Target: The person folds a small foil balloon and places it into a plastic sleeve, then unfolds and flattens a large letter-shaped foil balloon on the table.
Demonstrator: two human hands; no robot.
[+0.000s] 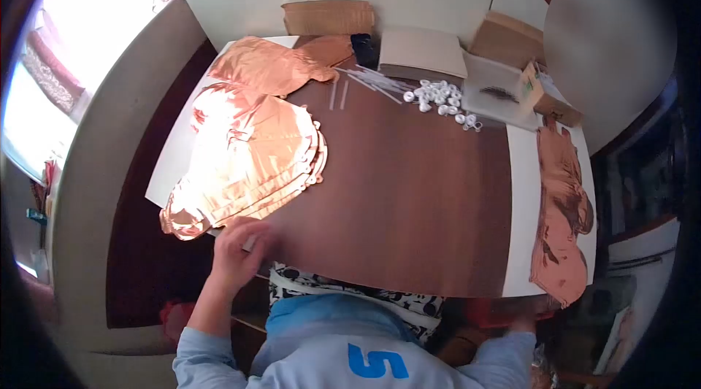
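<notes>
Copper-coloured foil stack (252, 155) at left of frame, left hand (243, 244) just below it.
Stack's long axis slants from upper right to lower left; scalloped edge with small tabs faces right, lower-left lobe overhangs the table (409, 206) edge. Left hand blurred, fingers curled; opening and any hold cannot be determined. Thin white sticks (374, 85) and white rings (438, 95) lie at upper centre, beside the clear flat packet (496, 93). Bare brown surface spans the middle, between stack and right-hand foil strip (561, 206), which runs lengthwise along the right edge. Right hand (521, 325), lower right, blurred near the table's near edge; grip cannot be determined.
</notes>
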